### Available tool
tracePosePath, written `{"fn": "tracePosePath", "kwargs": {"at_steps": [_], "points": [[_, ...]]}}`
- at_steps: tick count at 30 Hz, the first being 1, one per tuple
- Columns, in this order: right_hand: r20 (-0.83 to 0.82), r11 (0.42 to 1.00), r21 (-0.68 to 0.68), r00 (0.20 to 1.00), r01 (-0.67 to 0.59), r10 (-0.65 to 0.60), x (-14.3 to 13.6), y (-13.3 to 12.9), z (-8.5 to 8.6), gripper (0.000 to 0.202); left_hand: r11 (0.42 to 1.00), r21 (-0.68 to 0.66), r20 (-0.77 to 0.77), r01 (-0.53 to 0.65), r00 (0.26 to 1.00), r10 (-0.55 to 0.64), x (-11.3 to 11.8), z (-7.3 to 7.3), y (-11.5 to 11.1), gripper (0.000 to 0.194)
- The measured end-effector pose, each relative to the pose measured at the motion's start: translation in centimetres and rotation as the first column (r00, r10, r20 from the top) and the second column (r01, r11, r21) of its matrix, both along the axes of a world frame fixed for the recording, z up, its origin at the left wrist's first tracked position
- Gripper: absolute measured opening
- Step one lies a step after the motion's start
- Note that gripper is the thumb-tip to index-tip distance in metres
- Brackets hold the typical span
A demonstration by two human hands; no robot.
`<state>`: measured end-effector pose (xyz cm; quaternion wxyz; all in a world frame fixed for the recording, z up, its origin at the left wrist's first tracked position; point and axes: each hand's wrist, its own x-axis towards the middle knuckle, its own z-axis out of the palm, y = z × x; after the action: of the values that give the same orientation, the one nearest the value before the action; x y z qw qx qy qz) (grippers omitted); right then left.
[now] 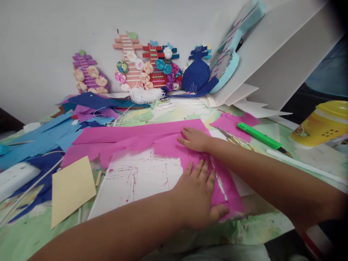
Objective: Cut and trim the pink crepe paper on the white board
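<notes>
A bright magenta sheet (pixel 136 136), paper or thin felt, lies over a white board (pixel 152 174) with torn magenta marks and scored lines. My left hand (pixel 197 195) rests flat on the sheet's right part, fingers spread, holding nothing. Farther back, my right hand (pixel 194 139) also lies flat on the magenta, fingers extended. Between the left fingers and the sheet's right edge runs a broken white line (pixel 219 181); I cannot tell if it is glue or bared board. Gold-handled scissors (pixel 235 139) and a green utility knife (pixel 259 136) lie beyond my right forearm.
Decorated instrument-shaped crafts (pixel 130 69) lean on the wall, with a white yarn heap (pixel 146 95) before them. Blue scraps (pixel 49 134), a tan card (pixel 73 188) and a white power strip (pixel 17 179) lie left. A yellow cup (pixel 320 123) and white folded boards (pixel 261 65) stand right.
</notes>
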<state>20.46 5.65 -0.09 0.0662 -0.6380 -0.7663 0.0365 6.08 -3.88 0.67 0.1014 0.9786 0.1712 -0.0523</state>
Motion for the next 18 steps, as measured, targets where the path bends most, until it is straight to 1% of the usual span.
{"fn": "tracePosePath", "kwargs": {"at_steps": [2,3,4,5,6,7,8,9,10,12,14,16,18], "points": [[-0.016,0.999,0.041,1.0,0.019,-0.018,1.0,-0.9,1.7,0.063,1.0,0.022,0.036,0.017,0.999,-0.017,-0.1,-0.1,0.0,0.076],[-0.022,0.995,0.082,0.999,0.048,-0.046,1.7,-1.6,2.6,0.062,0.999,0.04,0.058,0.025,0.998,-0.028,-0.1,-0.2,0.0,0.076],[-0.006,0.983,0.159,0.996,0.093,-0.093,2.7,-2.5,3.6,0.06,0.998,0.061,0.08,0.032,0.996,-0.037,-0.1,-0.3,0.0,0.075],[0.041,0.969,0.2,0.987,0.144,-0.155,3.8,-3.6,4.4,0.057,0.996,0.085,0.099,0.04,0.994,-0.048,-0.1,-0.4,-0.1,0.075],[0.106,0.962,0.174,0.968,0.209,-0.229,5.1,-4.7,4.9,0.053,0.993,0.11,0.115,0.047,0.992,-0.06,-0.2,-0.5,-0.1,0.075],[0.173,0.944,0.105,0.929,0.313,-0.327,6.4,-6.0,5.3,0.05,0.989,0.137,0.129,0.052,0.989,-0.07,-0.2,-0.6,-0.1,0.076],[0.239,0.907,0.004,0.88,0.421,-0.41,7.7,-7.2,5.3,0.048,0.985,0.165,0.142,0.057,0.987,-0.081,-0.2,-0.6,-0.1,0.077],[0.296,0.857,-0.104,0.838,0.504,-0.457,9.0,-8.3,5.1,0.046,0.979,0.19,0.154,0.073,0.983,-0.104,-0.3,-0.6,-0.1,0.076],[0.306,0.842,-0.139,0.831,0.522,-0.464,10.1,-9.4,4.8,0.044,0.972,0.213,0.164,0.103,0.976,-0.14,-0.3,-0.5,-0.1,0.073],[0.324,0.812,-0.158,0.806,0.562,-0.495,11.7,-11.0,3.7,0.038,0.951,0.25,0.184,0.183,0.955,-0.232,-0.3,-0.3,-0.2,0.06],[0.314,0.808,-0.154,0.804,0.568,-0.505,12.3,-11.8,2.7,0.037,0.92,0.291,0.185,0.261,0.929,-0.322,-0.3,0.0,-0.4,0.048],[0.3,0.812,-0.133,0.804,0.568,-0.514,12.1,-11.8,2.3,0.04,0.892,0.342,0.169,0.295,0.915,-0.367,-0.4,0.2,-0.9,0.044],[0.287,0.818,-0.11,0.806,0.564,-0.517,11.4,-11.3,2.2,0.042,0.872,0.39,0.157,0.296,0.912,-0.38,-0.5,0.2,-1.4,0.039]]}}
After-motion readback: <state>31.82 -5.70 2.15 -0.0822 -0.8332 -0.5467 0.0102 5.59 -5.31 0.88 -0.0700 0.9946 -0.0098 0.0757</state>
